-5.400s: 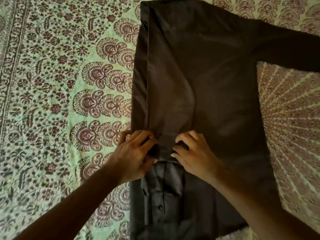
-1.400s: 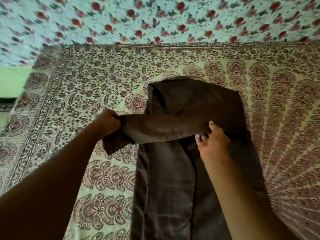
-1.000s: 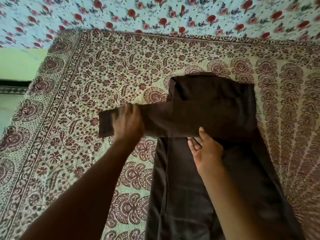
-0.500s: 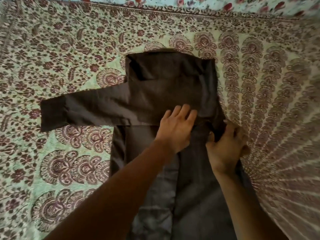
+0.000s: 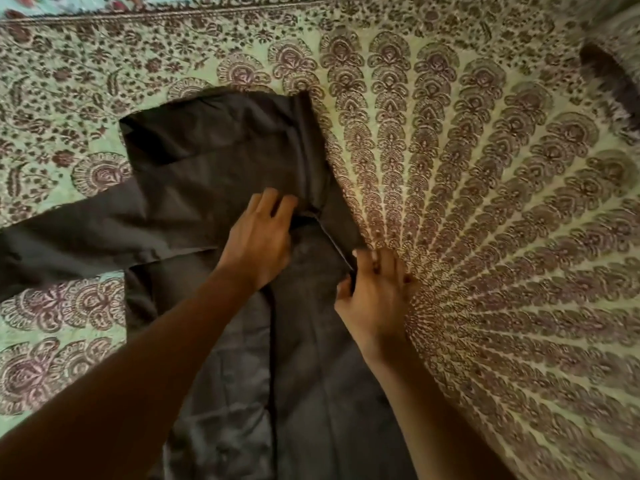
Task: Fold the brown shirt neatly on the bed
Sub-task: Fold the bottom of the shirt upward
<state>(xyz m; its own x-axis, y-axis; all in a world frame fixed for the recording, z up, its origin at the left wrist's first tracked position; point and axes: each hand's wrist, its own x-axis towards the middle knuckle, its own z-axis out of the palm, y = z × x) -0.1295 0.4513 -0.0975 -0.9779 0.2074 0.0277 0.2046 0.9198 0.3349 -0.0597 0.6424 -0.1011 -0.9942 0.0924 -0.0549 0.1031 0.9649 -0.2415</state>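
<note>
The brown shirt (image 5: 214, 161) lies lengthwise on the bed, its right side folded inward. One sleeve (image 5: 79, 233) is laid across the body and sticks out to the left. My left hand (image 5: 259, 240) rests flat on the cloth at the fold's corner, fingers straight. My right hand (image 5: 377, 292) grips the shirt's right edge just below that corner, thumb and fingers pinching the folded cloth.
The bed is covered by a green sheet (image 5: 485, 202) with a maroon fan and flower print. A dark blurred object (image 5: 609, 77) lies at the far right edge. A second flowered cloth (image 5: 69, 1) shows along the top left.
My left hand let go of the sleeve, which now lies across the shirt to the left, and moved onto the fold. My right hand shifted to the right edge. The view panned left.
</note>
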